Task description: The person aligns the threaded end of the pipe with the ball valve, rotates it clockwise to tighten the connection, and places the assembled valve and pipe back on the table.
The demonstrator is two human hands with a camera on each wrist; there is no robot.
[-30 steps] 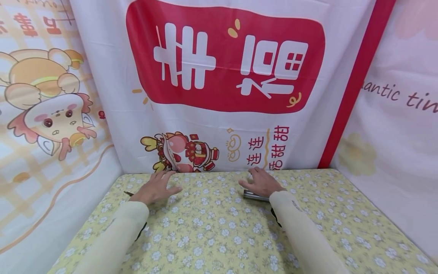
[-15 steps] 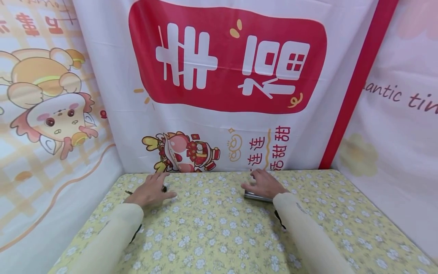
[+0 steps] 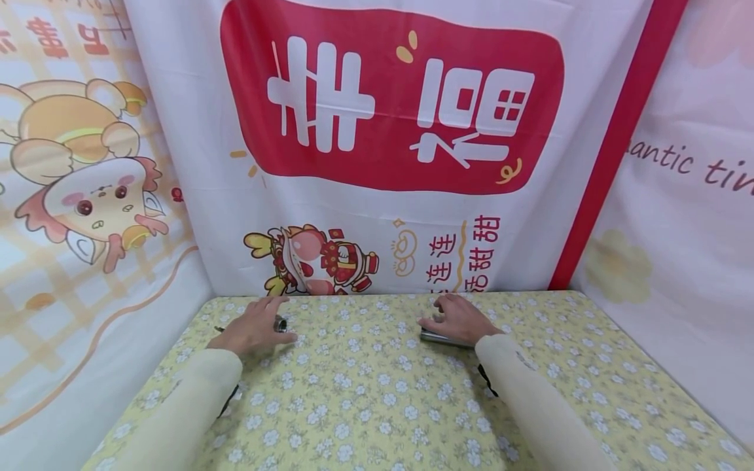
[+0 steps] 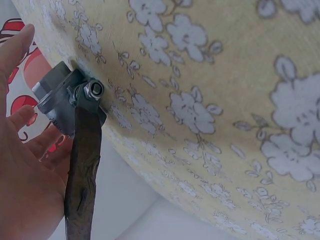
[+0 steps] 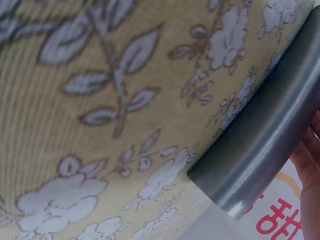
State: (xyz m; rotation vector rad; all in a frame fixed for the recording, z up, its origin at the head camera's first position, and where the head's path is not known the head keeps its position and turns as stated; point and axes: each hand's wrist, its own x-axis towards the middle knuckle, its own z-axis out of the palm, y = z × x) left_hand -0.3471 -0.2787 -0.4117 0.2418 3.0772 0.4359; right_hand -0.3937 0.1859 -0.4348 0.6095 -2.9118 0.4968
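My left hand (image 3: 250,329) is at the far left of the table, fingers spread over a metal ball valve (image 4: 62,102). The valve has a hex end, a nut and a long dark lever (image 4: 84,172); fingers lie beside its body, and I cannot tell whether they touch it. In the head view the hand covers most of it, leaving one round end (image 3: 281,324) in sight. On the right, my right hand (image 3: 462,320) arches over a smooth grey metal pipe (image 5: 260,125) lying on the cloth. Its fingers are on the pipe's far side, loosely bent; contact is unclear.
A yellow flowered cloth (image 3: 365,392) covers the table. Behind its far edge hangs a white and red printed curtain (image 3: 389,196). Printed sheets also hang at the left (image 3: 165,314) and right (image 3: 665,261).
My left hand has drawn back slightly to the left, baring the valve's end. The right hand has shifted slightly right along the pipe, its fingers a little more bent. Valve and pipe appear still.
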